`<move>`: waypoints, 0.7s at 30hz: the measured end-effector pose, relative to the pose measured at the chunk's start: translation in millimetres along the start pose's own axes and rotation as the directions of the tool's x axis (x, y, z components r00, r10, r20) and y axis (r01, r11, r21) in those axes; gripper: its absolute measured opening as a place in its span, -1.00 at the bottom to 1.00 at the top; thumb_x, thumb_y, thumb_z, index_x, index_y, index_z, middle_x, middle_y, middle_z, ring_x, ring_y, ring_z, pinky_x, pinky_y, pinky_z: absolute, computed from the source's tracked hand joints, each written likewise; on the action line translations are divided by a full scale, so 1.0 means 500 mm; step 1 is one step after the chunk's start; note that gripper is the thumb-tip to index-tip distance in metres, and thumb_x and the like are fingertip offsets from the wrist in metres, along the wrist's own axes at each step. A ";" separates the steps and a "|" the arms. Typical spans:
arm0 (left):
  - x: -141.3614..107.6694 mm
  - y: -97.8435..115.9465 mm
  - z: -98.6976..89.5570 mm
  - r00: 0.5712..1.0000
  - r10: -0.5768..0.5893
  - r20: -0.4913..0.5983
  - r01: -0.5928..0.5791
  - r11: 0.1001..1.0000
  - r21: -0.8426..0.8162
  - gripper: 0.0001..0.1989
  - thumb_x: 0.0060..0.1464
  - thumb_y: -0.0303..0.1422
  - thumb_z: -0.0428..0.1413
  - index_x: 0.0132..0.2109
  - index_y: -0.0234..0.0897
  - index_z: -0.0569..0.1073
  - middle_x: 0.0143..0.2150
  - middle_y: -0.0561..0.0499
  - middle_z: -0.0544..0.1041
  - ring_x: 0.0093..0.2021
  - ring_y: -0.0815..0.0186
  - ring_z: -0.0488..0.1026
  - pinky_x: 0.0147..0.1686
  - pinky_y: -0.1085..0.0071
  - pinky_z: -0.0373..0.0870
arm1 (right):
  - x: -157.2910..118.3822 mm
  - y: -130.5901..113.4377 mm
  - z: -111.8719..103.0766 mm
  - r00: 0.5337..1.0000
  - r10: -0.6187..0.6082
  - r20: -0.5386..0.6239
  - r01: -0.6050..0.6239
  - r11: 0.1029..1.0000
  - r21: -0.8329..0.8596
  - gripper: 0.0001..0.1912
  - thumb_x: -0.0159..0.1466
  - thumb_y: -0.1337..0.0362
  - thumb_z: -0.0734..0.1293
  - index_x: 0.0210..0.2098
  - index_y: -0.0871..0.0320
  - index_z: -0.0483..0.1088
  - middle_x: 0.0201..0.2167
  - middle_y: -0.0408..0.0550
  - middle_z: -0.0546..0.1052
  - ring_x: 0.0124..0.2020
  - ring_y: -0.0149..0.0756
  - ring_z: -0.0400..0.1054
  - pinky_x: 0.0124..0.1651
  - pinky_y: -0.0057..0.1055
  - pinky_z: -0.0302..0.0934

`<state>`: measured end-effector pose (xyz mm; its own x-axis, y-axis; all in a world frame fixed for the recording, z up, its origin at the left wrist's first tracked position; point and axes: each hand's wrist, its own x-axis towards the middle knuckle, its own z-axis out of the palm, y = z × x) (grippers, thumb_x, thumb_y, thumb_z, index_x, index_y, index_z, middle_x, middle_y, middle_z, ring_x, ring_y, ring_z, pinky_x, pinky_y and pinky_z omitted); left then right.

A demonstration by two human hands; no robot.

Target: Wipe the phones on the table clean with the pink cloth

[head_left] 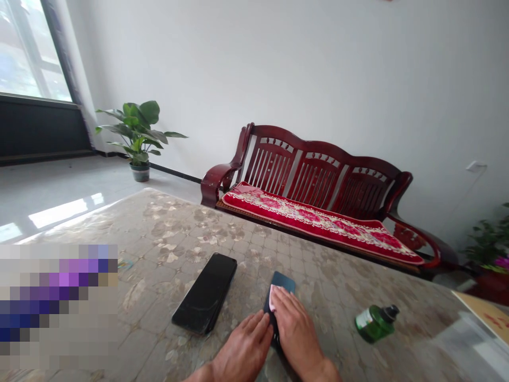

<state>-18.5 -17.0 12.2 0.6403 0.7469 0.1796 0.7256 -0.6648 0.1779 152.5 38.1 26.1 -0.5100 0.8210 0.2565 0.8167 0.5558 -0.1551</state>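
A dark blue phone-like object (pixel 285 280) lies on the patterned tabletop (pixel 159 276), mostly covered by my hands. My right hand (pixel 296 329) presses a small pink cloth (pixel 273 297) onto it, fingers together. My left hand (pixel 248 342) rests against its left edge with the fingers close together; whether they grip it is hard to see. Left of my hands lies a black phone (pixel 207 294), screen up, seemingly on top of another dark item. On the right, a green bottle (pixel 372 323) with a black cap lies tilted on its side.
Beyond the table stands a red wooden bench (pixel 314 175) with a red floral cushion (pixel 310 215). A potted plant (pixel 140 171) is on the floor at the back left. At the right edge are a clear plastic item (pixel 469 339) and a yellowish board (pixel 487 313). Pixelation hides the lower left.
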 end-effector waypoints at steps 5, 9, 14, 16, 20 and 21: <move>-0.003 -0.006 0.011 1.000 0.021 -0.017 -0.021 0.999 0.033 -0.56 0.18 -0.49 -0.03 0.20 -0.51 0.30 0.24 -0.34 0.32 0.24 -0.03 0.26 0.18 0.14 0.27 | 0.050 0.031 -0.002 0.995 0.095 -0.024 -0.095 0.995 -0.018 -0.53 0.35 0.44 0.06 0.18 0.21 0.34 0.18 0.08 0.39 0.22 -0.18 0.24 0.29 -0.12 0.10; -0.003 -0.013 0.030 0.998 0.035 -0.052 -0.033 0.999 0.034 -0.56 0.18 -0.49 -0.01 0.19 -0.50 0.31 0.22 -0.34 0.35 0.23 -0.02 0.27 0.19 0.16 0.27 | 0.038 0.028 0.007 0.995 0.083 -0.051 -0.082 0.996 0.021 -0.54 0.36 0.39 0.08 0.21 0.22 0.30 0.22 0.08 0.34 0.24 -0.17 0.21 0.28 -0.14 0.14; -0.004 -0.014 0.038 0.998 0.022 -0.058 -0.021 1.000 0.023 -0.52 0.14 -0.50 0.00 0.21 -0.48 0.29 0.24 -0.31 0.33 0.24 0.02 0.25 0.21 0.17 0.22 | -0.012 0.011 -0.014 0.999 0.044 0.027 -0.047 0.988 0.146 -0.55 0.39 0.28 0.10 0.23 0.10 0.27 0.25 -0.06 0.31 0.28 -0.22 0.16 0.30 -0.20 0.12; -0.004 -0.013 0.034 0.999 0.019 -0.040 -0.018 1.000 0.023 -0.51 0.13 -0.50 0.00 0.22 -0.48 0.28 0.25 -0.31 0.31 0.26 0.02 0.23 0.22 0.18 0.20 | -0.006 0.014 -0.029 0.994 0.098 0.040 -0.104 0.971 0.215 -0.58 0.40 0.26 0.08 0.16 0.09 0.36 0.19 -0.07 0.39 0.23 -0.24 0.23 0.27 -0.22 0.16; -0.002 -0.012 0.022 1.000 0.008 -0.016 -0.008 1.000 0.011 -0.53 0.14 -0.51 -0.02 0.21 -0.46 0.30 0.25 -0.31 0.32 0.25 0.03 0.24 0.21 0.18 0.22 | 0.027 0.032 -0.040 0.974 0.224 -0.043 -0.205 0.941 0.268 -0.61 0.35 0.30 0.11 0.00 0.09 0.50 0.08 -0.01 0.49 0.14 -0.19 0.34 0.23 -0.18 0.20; -0.001 -0.012 0.020 1.000 0.006 -0.012 -0.006 1.000 0.011 -0.53 0.14 -0.52 -0.02 0.20 -0.45 0.31 0.24 -0.30 0.33 0.24 0.03 0.25 0.20 0.17 0.23 | 0.032 0.036 -0.039 0.974 0.222 -0.050 -0.202 0.943 0.265 -0.62 0.33 0.31 0.13 -0.01 0.09 0.51 0.08 -0.01 0.49 0.14 -0.18 0.34 0.23 -0.17 0.19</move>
<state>-20.7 -13.4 1.5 0.6415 0.7426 0.1922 0.7245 -0.6689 0.1662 164.3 58.7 46.0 -0.3017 0.9165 0.2626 0.8013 0.3930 -0.4510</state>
